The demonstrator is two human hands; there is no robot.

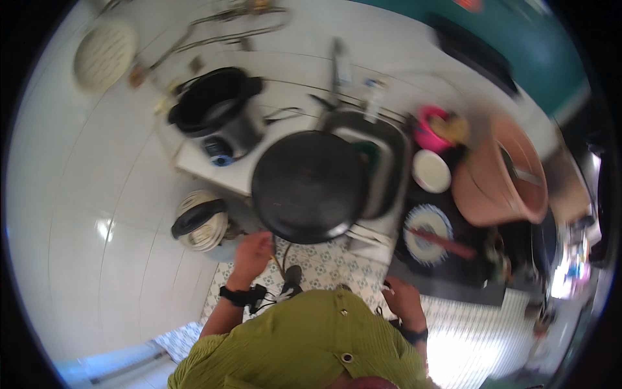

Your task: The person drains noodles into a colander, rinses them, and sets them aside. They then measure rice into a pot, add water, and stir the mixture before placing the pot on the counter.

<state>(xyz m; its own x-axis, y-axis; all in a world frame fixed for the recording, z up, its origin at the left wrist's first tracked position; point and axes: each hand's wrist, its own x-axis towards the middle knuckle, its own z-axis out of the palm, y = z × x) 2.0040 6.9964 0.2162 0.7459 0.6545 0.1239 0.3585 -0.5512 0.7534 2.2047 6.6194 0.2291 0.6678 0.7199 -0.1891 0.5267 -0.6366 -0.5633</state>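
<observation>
A round black pan [309, 187] covers much of the steel sink [399, 172] and the counter edge in front of it. My left hand [253, 255] is closed at the pan's near left rim, where the handle seems to be; the grip itself is partly hidden. Low beside the dark counter's front edge, my right hand [404, 300] has curled fingers. Something small and dark shows at its fingertips, too blurred to name. Inside the sink, a green item [368, 156] peeks out from behind the pan.
On the left counter stands a black-and-silver cooker pot [218, 112]; below it is a lidded bin-like container [200, 221]. The dark right counter holds a pink basket [430, 141], a white bowl [431, 171], a blue-rimmed plate [413, 245] under a reddish utensil [449, 245], and a large peach tub [478, 187].
</observation>
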